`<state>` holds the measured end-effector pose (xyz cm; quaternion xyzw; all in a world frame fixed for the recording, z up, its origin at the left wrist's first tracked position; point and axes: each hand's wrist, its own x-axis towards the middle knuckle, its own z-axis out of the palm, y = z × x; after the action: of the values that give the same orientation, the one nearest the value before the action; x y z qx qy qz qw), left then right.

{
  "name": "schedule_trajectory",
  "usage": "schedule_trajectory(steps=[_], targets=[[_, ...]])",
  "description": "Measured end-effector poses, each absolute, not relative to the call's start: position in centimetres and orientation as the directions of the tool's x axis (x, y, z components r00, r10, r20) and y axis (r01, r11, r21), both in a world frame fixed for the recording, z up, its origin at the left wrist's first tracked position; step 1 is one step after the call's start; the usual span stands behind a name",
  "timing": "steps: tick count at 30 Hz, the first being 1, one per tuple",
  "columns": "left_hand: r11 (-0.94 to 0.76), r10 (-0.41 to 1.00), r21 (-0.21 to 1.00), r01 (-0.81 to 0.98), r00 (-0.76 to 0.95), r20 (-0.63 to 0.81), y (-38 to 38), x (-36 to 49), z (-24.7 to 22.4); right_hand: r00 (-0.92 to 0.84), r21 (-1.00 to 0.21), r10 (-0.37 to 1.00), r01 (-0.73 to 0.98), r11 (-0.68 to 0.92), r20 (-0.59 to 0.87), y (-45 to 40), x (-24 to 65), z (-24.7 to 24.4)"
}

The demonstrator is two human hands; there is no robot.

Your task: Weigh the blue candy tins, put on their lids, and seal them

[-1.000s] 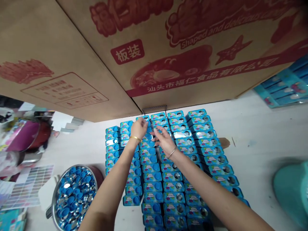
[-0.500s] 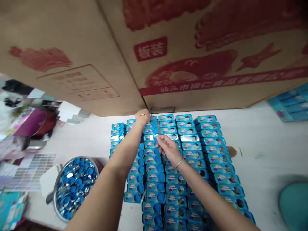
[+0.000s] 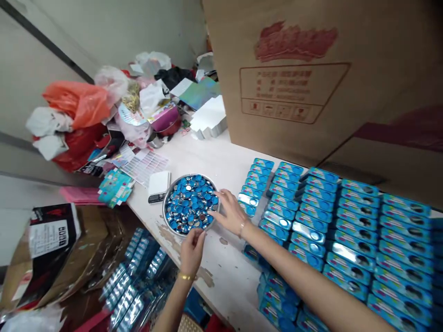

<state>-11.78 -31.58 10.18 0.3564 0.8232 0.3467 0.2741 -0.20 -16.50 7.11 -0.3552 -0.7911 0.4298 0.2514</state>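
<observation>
A round metal bowl stands on the table, full of small round blue caps with silvery sides. My left hand is at the bowl's near rim, its thumb and fingertips drawn together; whether anything is between them is hidden. At the right rim is my right hand, thumb and fingers apart, with its fingertips over the edge of the caps. Rows of flat blue printed tins stand to the right. Tins in the left rows show blue discs in their round openings; those farther right show dark openings.
A large cardboard box stands behind the tins. Beside the bowl lies a white scale-like device. Plastic bags and a stack of white cards crowd the back left. Below the table edge are more packed blue tins and cartons.
The view has swung left. Both hands have moved from the rows of tins to the bowl of caps. My right forearm now passes over the tins.
</observation>
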Motion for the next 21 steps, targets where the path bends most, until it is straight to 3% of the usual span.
schedule_trajectory(steps=[3,6,10,13,16,18,20,21], targets=[[0.593,0.710,0.730,0.341,-0.649,-0.273,-37.0,-13.7,9.0,-0.766,-0.700,0.642,0.471,0.536,-0.025,-15.2,-7.7,6.1],[0.646,0.684,0.708,0.285,-0.627,-0.371,-40.3,-13.2,7.1,-0.780,-0.571,0.618,0.553,0.606,-0.099,-15.1,-12.3,4.1],[0.689,0.670,0.700,0.186,-0.532,-0.518,-42.0,-11.7,4.9,-0.765,-0.506,0.635,0.593,0.626,-0.111,-16.2,-14.5,2.1],[0.692,0.680,0.702,0.169,-0.479,-0.555,-41.7,-11.4,4.1,-0.813,-0.498,0.563,0.554,0.666,-0.151,-16.5,-14.8,1.5],[0.676,0.700,0.713,0.185,-0.463,-0.544,-40.9,-11.8,4.2,-0.827,-0.568,0.551,0.510,0.646,-0.116,-16.2,-14.6,1.6],[0.666,0.711,0.720,0.195,-0.457,-0.534,-40.3,-12.2,4.5,-0.787,-0.696,0.617,0.459,0.552,-0.029,-16.2,-14.3,2.0],[0.644,0.731,0.737,0.206,-0.452,-0.512,-39.7,-12.6,4.8,-0.681,-0.873,0.732,0.342,0.347,0.024,-16.3,-14.1,2.6],[0.627,0.742,0.751,0.206,-0.451,-0.496,-39.3,-12.7,4.9,-0.608,-0.947,0.793,0.266,0.181,-0.019,-16.3,-14.0,3.0]])
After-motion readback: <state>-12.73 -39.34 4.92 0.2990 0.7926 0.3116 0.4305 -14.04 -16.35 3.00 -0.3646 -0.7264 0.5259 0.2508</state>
